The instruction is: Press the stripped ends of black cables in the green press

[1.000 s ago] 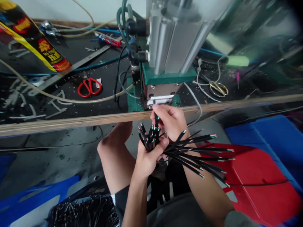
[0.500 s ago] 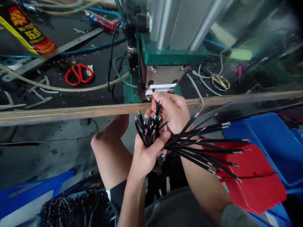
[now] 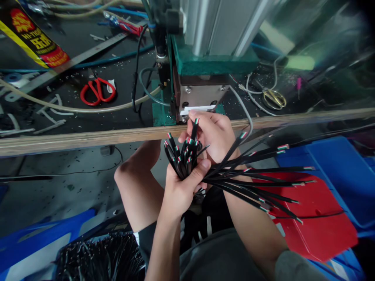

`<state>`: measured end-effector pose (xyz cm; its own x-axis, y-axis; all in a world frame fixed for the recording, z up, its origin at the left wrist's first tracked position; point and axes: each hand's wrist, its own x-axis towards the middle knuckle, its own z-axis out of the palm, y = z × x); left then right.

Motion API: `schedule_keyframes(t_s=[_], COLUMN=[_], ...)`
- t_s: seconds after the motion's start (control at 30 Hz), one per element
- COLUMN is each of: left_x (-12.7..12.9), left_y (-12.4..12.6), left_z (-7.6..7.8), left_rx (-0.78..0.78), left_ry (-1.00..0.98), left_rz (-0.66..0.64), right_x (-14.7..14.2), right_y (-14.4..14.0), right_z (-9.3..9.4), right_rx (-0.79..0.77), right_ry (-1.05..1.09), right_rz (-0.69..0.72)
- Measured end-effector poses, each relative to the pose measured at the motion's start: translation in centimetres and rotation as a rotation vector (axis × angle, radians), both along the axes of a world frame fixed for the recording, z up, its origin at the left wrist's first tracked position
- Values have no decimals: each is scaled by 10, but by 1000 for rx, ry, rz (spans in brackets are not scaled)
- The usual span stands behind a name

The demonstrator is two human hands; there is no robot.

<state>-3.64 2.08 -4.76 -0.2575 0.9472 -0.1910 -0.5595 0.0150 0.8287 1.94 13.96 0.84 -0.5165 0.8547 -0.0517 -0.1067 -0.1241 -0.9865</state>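
My left hand (image 3: 183,191) is closed around a bundle of flat black cables (image 3: 231,151). Short ends with red, white and green wire tips stick up above its thumb, and the long ends fan out to the right. My right hand (image 3: 218,134) is at the front of a press (image 3: 200,95), thumb and forefinger pinched at its lower jaw. It appears to hold one black cable, mostly hidden by the fingers. The steel plate of the press sits just above these fingertips, with a white strip along its lower edge.
Red-handled scissors (image 3: 98,92) lie left of the press, gold-handled scissors (image 3: 274,98) right. A wooden edge (image 3: 88,137) borders the bench. Low on the left is a heap of black cables (image 3: 99,257); on the right are a red tray (image 3: 319,230) and a blue bin (image 3: 342,168).
The steel plate of the press has come down, and a dark gap now shows between it and the green block. Both hands hold nearly the same place; the view has shifted slightly.
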Motion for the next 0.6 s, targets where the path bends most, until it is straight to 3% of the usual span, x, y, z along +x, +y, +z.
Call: schedule_keyframes(t_s=[0.4,0.6], left_x=[-8,-18], left_y=[-13,-23], left_z=[-27,-36], left_rx=[-118,-85], left_ry=[51,71], left_rz=[1,-55], right_x=[23,38], right_y=[-16,-23], right_z=[-4,-6], right_rx=[239,346], right_ry=[-33,110], right_rz=[98,140])
